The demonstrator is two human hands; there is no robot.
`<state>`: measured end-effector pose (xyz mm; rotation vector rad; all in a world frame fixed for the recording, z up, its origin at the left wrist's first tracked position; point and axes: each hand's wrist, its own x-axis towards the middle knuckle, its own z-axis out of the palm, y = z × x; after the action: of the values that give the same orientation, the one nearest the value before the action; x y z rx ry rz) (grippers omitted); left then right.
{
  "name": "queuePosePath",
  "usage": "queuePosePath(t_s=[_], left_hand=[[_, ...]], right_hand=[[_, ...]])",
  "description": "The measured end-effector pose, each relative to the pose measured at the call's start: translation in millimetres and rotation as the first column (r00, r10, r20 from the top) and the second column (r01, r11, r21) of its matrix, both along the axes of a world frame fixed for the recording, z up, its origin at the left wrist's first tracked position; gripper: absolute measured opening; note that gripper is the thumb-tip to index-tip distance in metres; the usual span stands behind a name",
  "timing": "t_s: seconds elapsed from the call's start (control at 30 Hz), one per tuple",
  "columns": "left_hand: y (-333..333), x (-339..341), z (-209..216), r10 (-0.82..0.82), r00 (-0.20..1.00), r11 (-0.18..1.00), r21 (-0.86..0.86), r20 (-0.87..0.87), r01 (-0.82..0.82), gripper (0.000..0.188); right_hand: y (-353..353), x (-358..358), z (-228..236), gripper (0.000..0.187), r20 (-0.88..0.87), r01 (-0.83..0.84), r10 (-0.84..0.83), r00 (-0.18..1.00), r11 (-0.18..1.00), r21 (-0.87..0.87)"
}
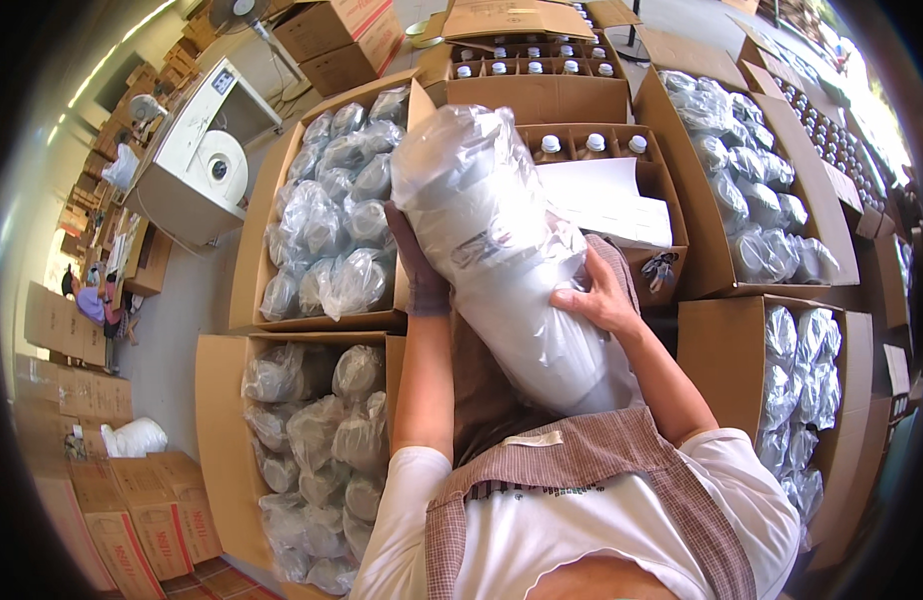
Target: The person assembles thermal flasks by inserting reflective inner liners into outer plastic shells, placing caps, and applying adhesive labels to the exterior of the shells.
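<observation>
Between both my hands is a long pale cylinder in crinkled clear plastic (pixel 482 240), tilted with its far end up and to the left. My left hand (pixel 419 270), in a dark glove with part of its fingers hidden behind the wrap, grips the left side. On the right side my bare right hand (pixel 602 290) presses its thumb on the plastic, its other fingers mostly hidden. Left of the cylinder, an open carton (pixel 252 250) holds several plastic-wrapped rounded items (pixel 322 205). Behind it, white-capped brown bottles (pixel 594 147) stand in a divided carton (pixel 672 215), with white paper sheets (pixel 597 190) over it.
Another open carton (pixel 217 400) of wrapped items stands near left, with two more, the far-right carton (pixel 672 110) and the near-right carton (pixel 717 345). A white machine (pixel 197 150) stands upper left. A seated person (pixel 92 300) is far left, above stacked closed cartons (pixel 147 520).
</observation>
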<state>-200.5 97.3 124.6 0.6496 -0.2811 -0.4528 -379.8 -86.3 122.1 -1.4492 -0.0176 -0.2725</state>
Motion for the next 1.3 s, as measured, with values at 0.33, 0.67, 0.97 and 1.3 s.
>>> queuePosePath(t_s=[0.33,0.67,0.97,1.3], left_hand=[[53.9,-131.4,-30.5,-0.425,0.597,0.551,0.718,0.680,-0.426,0.061],[21.1,57.3,16.4,0.111,0.790,0.750,0.471,0.603,-0.465,0.041],[-79.4,44.2,-19.3,-0.301,0.945,0.953,0.017,0.126,0.302,0.079],[-80.7,35.3,-11.8,-0.311,0.946,0.948,0.094,0.092,0.303,0.074]], right_hand=[[-20.4,-74.3,-41.6,0.029,0.164,0.366,-0.334,0.928,0.741,-0.562],[-29.2,-94.1,-24.4,0.022,0.328,0.209,0.334,0.884,0.347,-0.914],[-38.4,-84.3,74.4,0.017,-0.268,-0.372,0.266,0.926,0.524,-0.766],[-5.1,28.7,112.5,0.024,0.191,0.169,0.268,0.944,0.101,-0.980]])
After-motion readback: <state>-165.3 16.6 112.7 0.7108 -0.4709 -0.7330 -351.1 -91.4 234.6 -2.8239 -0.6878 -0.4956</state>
